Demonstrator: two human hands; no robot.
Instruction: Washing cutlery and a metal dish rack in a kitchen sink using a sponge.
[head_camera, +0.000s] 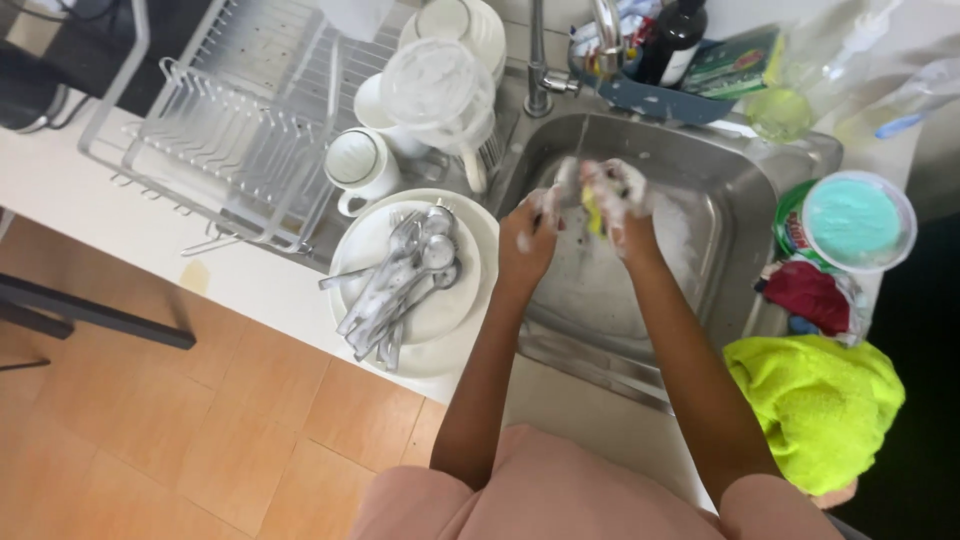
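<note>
Both hands are over the steel sink, covered in white foam. My right hand is closed around a yellow sponge. My left hand grips a small foamy item whose end presses against the sponge; blur and foam hide what it is. A thin stream of water falls from the tap just above the hands.
White plates left of the sink hold several spoons and forks. Behind them stand a mug, cups, a clear jug and a wire dish rack. At right are a teal-lidded tub, red cloth and green towel.
</note>
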